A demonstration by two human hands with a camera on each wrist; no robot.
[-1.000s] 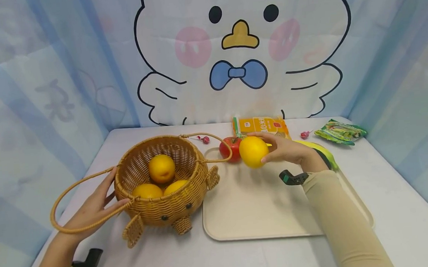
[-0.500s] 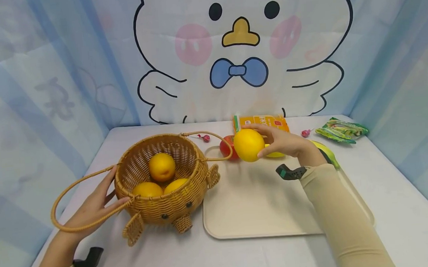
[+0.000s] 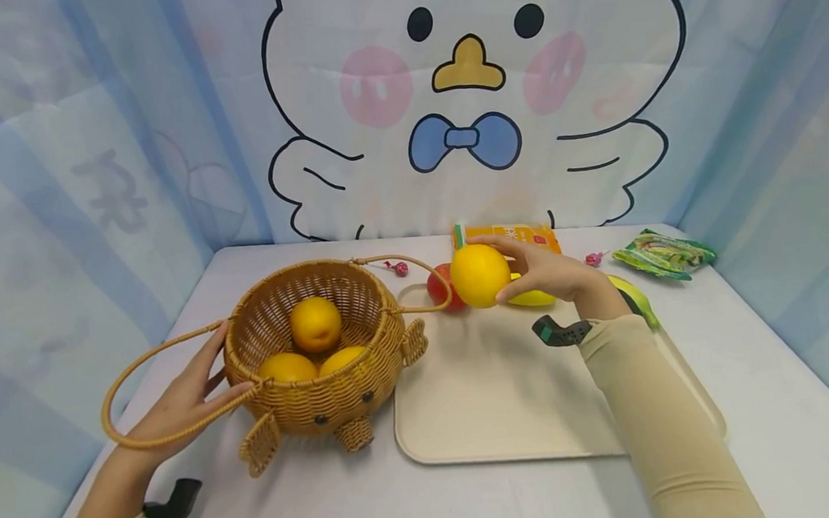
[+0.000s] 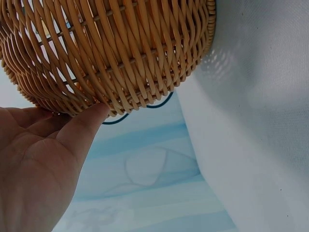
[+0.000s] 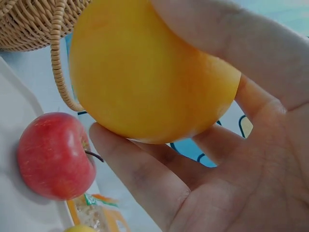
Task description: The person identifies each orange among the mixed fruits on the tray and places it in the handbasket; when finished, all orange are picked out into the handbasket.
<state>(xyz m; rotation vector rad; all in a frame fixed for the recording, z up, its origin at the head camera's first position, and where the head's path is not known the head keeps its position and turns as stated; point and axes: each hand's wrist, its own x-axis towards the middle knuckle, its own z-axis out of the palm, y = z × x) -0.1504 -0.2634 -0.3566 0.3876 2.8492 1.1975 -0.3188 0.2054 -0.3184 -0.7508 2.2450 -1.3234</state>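
Observation:
My right hand (image 3: 548, 272) grips a round, yellow-orange orange (image 3: 480, 275) between thumb and fingers, raised over the back of the tray. Behind the orange in the head view sits a red apple (image 3: 440, 286), its stem showing in the right wrist view. On the left stands a brown wicker basket (image 3: 316, 398) with an animal face and two looped handles. Several similar oranges (image 3: 316, 324) lie inside it. My left hand (image 3: 179, 404) rests against the basket's left side, fingers extended; in the left wrist view its thumb (image 4: 84, 128) presses the wicker.
A beige tray (image 3: 497, 414) lies right of the basket, with bananas (image 3: 533, 297) partly hidden behind my right hand. At the back are an orange snack packet (image 3: 506, 232), a green packet (image 3: 663, 254) and two lollipops (image 3: 401, 269). Printed curtains enclose the white table.
My right hand has carried the orange slightly left and up, over the apple, showing more of the banana behind. The left hand and basket stay in place.

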